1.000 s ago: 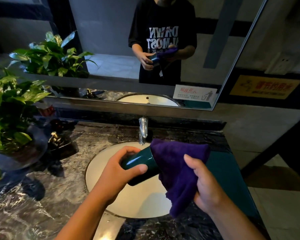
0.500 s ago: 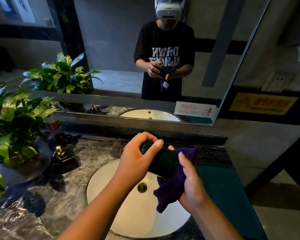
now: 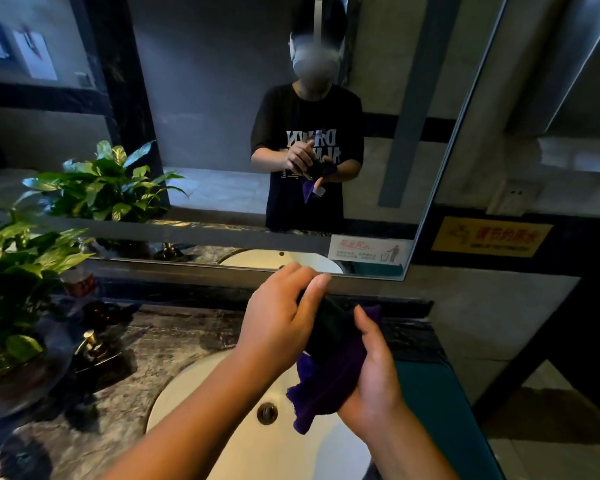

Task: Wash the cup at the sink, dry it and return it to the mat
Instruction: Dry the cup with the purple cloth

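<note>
Above the white sink (image 3: 201,403), my left hand (image 3: 278,320) grips the dark green cup (image 3: 328,327), fingers wrapped over its top. My right hand (image 3: 374,368) holds the purple cloth (image 3: 326,382) against the cup from below and the right; the cloth hangs down over the basin. Most of the cup is hidden between my hands and the cloth. The teal mat (image 3: 430,410) lies on the counter just right of the sink.
A dark marble counter (image 3: 125,382) surrounds the basin, with its drain (image 3: 266,413) below my hands. Potted plants (image 3: 18,271) and a soap dispenser (image 3: 90,344) crowd the left. A mirror (image 3: 222,133) covers the wall ahead; the counter ends at the right.
My view has tilted up. Both hands have closed in around the cup, and the cloth now wraps it from underneath instead of hanging off its mouth.
</note>
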A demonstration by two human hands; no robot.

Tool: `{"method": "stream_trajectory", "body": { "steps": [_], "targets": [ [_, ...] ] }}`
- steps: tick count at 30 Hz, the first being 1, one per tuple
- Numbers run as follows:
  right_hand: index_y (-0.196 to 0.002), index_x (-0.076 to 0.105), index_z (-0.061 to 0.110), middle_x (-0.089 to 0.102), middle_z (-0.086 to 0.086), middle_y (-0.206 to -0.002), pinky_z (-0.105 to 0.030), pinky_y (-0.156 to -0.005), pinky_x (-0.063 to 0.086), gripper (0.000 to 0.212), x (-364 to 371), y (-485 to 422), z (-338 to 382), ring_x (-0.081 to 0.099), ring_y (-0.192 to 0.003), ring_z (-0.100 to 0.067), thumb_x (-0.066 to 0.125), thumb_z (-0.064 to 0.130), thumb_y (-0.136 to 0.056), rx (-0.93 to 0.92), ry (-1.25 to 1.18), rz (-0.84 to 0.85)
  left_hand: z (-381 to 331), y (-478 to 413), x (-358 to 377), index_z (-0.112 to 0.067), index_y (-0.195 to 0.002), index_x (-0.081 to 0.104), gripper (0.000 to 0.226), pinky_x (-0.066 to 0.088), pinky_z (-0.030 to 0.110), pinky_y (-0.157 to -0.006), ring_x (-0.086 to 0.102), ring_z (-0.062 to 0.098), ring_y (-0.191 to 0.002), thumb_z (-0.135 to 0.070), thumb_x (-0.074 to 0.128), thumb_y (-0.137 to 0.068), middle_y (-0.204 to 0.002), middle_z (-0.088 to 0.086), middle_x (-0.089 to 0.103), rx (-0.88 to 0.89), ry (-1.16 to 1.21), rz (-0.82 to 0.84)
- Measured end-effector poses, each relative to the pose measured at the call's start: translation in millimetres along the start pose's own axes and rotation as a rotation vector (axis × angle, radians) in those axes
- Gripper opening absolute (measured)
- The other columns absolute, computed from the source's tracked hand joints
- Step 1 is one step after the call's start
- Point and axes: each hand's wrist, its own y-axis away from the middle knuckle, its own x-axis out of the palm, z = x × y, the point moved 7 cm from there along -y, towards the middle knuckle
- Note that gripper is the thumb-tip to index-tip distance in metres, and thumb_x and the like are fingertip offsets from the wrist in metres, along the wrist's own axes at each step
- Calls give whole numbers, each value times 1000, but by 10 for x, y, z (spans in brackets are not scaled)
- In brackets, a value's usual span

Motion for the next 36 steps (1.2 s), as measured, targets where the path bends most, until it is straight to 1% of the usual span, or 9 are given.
{"method": "stream_trajectory", "body": {
  "steps": [3,7,14,18,21,24,28,30,36],
  "targets": [
    [-104,82,8,73,-23,-118,-49,-111,39,44,-58,2,-61,67,-106,-37,68,44,-84,98,-64,-16,-50,118,19,-14,-94,70,44,54,41,-70,61,15,-87,-43,39,-103,-93,-3,64,226,-75,16],
    [-99,82,5,75,-22,-103,-47,-94,50,33,-67,41,-200,74,-90,-36,75,28,-78,171,-22,60,60,361,38,-12,-110,67,57,54,41,-75,63,21,-95,-54,30,-104,-105,3,66,358,-69,68],
    [-132,61,35,74,-9,-113,-43,-67,58,73,-192,23,37,73,-79,-27,88,42,-65,-72,532,-84,428,615,264,-56,-144,31,70,41,45,-113,46,18,-138,-84,31,-79,-150,-7,46,-547,637,167],
    [-148,26,63,57,33,-134,-26,-96,54,95,-147,111,47,62,-119,-5,71,73,-64,-203,883,73,573,887,380,-32,-131,60,82,61,42,-68,69,28,-108,-90,44,-76,-122,9,72,-1014,818,340],
    [-137,13,80,49,55,-124,-22,-96,52,91,-117,147,-99,56,-120,11,68,83,-65,-182,973,161,653,989,371,-13,-106,68,70,48,29,-47,69,23,-72,-78,48,-87,-87,11,76,-1189,967,169],
    [-133,35,76,70,32,-111,-36,-74,62,83,-194,109,-196,75,-93,-15,81,67,-64,-81,792,112,691,1003,389,-14,-108,63,48,46,25,-42,68,25,-75,-57,44,-99,-91,13,72,-1124,804,-21],
    [-117,75,26,79,-14,-98,-45,-61,61,54,-354,35,-333,76,-79,-36,89,42,-68,82,342,-36,638,911,281,-33,-102,55,20,53,32,-51,69,20,-81,-47,42,-103,-89,1,64,-743,475,-93],
    [-114,75,9,76,-20,-100,-42,-66,58,53,-430,26,-424,74,-82,-34,85,38,-71,159,265,-66,636,973,276,-43,-108,50,23,59,34,-60,67,7,-78,-58,40,-94,-88,-7,64,-631,355,-50],
    [-113,76,9,75,-19,-100,-42,-72,52,51,-551,55,-543,71,-86,-33,86,30,-67,197,297,-64,658,1088,300,-42,-127,44,43,57,42,-75,63,6,-87,-58,39,-87,-93,-16,63,-410,255,14]
  ]
}}
